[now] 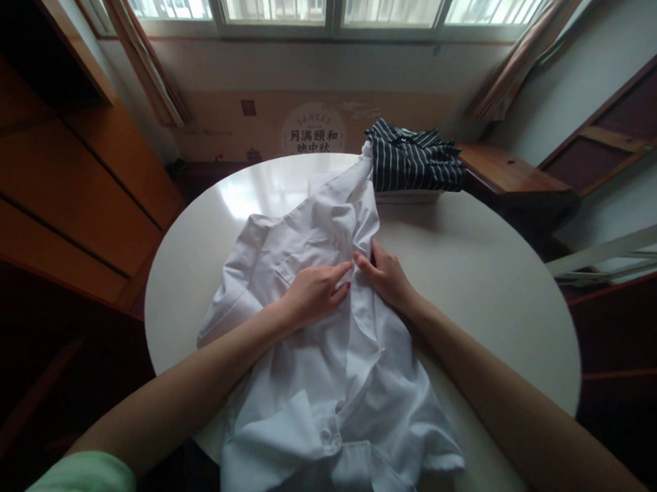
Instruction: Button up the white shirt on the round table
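Note:
A white button-up shirt [299,363] lies spread and wrinkled on the white oval table [471,284], and its lower part reaches the near edge. My left hand [317,293] rests on the shirt front, fingers curled and pinching at the edge of the button strip. Opposite it, my right hand [387,275] holds the other side of that strip, thumb on top and fingers partly hidden by the cloth. Any button between the fingertips is too small to make out.
A folded black shirt with white stripes [415,158] sits at the table's far edge, on something pale and flat. Behind stands a printed cardboard panel [213,124] under the window. Wooden cabinets [70,186] flank the left, and a wooden bench [511,168] is at the far right.

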### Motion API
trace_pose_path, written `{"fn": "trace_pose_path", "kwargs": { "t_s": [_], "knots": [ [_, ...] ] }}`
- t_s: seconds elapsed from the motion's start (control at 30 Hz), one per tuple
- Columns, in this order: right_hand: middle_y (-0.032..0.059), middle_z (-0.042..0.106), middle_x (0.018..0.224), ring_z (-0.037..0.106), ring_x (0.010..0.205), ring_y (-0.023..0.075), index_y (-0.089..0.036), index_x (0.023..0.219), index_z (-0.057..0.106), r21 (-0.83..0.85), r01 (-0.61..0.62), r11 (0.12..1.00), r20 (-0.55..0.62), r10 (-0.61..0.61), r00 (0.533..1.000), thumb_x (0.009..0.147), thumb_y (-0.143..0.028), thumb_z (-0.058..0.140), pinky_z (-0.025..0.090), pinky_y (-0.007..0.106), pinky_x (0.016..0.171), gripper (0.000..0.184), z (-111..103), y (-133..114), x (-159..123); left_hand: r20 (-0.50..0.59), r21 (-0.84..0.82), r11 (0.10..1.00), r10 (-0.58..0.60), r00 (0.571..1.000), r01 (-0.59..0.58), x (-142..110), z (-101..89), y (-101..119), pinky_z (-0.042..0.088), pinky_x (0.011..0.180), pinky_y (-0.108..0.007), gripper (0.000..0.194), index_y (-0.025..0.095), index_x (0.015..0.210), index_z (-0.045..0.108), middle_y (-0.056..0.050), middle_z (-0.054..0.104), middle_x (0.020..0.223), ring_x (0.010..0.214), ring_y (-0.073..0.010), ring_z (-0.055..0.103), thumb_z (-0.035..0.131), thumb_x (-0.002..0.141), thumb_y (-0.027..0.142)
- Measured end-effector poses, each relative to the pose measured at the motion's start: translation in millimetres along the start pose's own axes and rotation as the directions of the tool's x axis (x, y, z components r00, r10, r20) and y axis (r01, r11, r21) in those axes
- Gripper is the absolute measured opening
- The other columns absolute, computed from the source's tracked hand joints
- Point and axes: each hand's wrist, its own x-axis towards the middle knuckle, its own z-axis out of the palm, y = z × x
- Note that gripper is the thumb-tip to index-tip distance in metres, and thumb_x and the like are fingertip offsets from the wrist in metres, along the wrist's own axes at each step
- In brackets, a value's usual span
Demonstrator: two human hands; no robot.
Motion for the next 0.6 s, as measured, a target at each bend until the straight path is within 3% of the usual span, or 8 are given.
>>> {"fn": "trace_pose_path", "kwargs": {
  "t_s": [0.6],
  "knots": [
    [0.0014,0.051,0.060,0.047,0.055,0.0153,-0.020,0.070,0.039,0.002,0.030,1.000,-0.017,-0.030,0.999,0.075,-0.043,0.037,0.033,0.025,0.052,0.024,-0.2,-1.4,0.3,0.015,0.004,1.000,0.011,1.000,-0.011,0.0,-2.5,0.4,0.041,0.060,-0.023,0.035,0.016,0.116,0.047,-0.004,0.064,0.077,0.067,-0.0146,0.058,0.040,0.083,0.028]
  ]
}}
